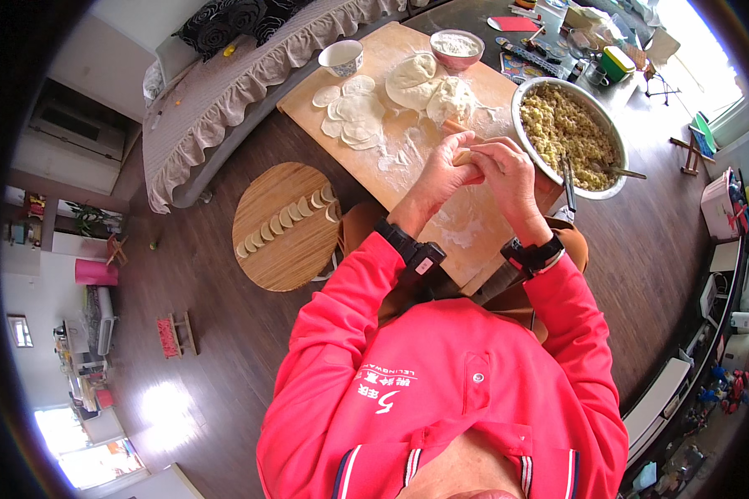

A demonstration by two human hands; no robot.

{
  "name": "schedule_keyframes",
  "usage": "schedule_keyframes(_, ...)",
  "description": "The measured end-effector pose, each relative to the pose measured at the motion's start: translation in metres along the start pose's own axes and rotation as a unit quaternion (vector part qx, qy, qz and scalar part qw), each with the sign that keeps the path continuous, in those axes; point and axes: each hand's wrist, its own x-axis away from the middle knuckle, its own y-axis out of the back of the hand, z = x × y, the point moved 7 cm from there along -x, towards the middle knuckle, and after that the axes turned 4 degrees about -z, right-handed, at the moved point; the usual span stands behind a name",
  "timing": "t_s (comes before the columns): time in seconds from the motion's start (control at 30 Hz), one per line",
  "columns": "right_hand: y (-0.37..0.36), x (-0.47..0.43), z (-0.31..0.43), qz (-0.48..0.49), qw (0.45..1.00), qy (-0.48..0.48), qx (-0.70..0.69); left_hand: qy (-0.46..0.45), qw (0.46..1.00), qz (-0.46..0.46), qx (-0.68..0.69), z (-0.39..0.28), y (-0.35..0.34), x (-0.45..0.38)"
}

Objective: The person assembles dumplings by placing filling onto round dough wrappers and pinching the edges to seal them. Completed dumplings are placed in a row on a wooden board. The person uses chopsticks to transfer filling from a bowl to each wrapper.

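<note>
My left hand [444, 167] and my right hand [506, 167] meet above the floured wooden board. Pinched between their fingers is a pale dumpling [463, 157], partly covered by the fingers. Just beyond them the end of what looks like a wooden rolling pin [454, 126] shows; the rest is hidden. Flat round dough wrappers [357, 112] lie overlapping on the left of the board [405, 181]. Behind my hands rest a lump of dough [412, 81] and a rougher floury piece [450, 100]. To the right, a large metal basin [624, 146] holds chopped filling [564, 131].
Several folded dumplings [286, 216] line a round slatted tray [268, 262] at left. A patterned cup [341, 57] and a bowl of flour [456, 45] stand at the board's far edge. Utensils [567, 181] lean in the basin. A ruffled sofa [237, 93] borders the far left.
</note>
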Motion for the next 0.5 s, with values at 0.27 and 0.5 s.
schedule_keyframes(0.27,0.008,0.002,0.006,-0.03,0.999,-0.021,0.031,0.076,0.985,0.045,0.147,0.017,-0.013,0.004)
schedule_keyframes(0.5,0.01,-0.001,0.013,-0.01,0.998,0.015,0.06,0.057,0.996,0.032,0.065,0.013,-0.013,0.004)
